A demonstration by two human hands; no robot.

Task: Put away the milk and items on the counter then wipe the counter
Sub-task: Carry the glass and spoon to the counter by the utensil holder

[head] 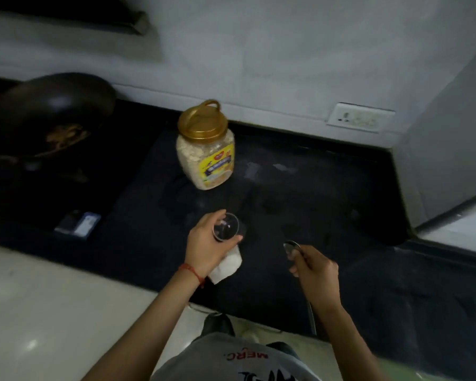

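Observation:
My left hand (206,243) grips a clear glass (227,226) by its rim above the black counter (327,202), and a white cloth or tissue (227,266) shows under the same hand. My right hand (315,268) holds a metal spoon (291,247), bowl pointing up and left, with the handle running down past my wrist. A plastic jar of oats (206,152) with a gold lid stands upright further back on the counter. Pale smears (259,169) lie on the counter to the right of the jar.
A dark wok (52,114) sits on the stove at the far left. A small blue-and-white box (79,224) lies near the counter's front left. A wall socket (360,118) is at the back right. A grey appliance side (448,149) bounds the counter on the right.

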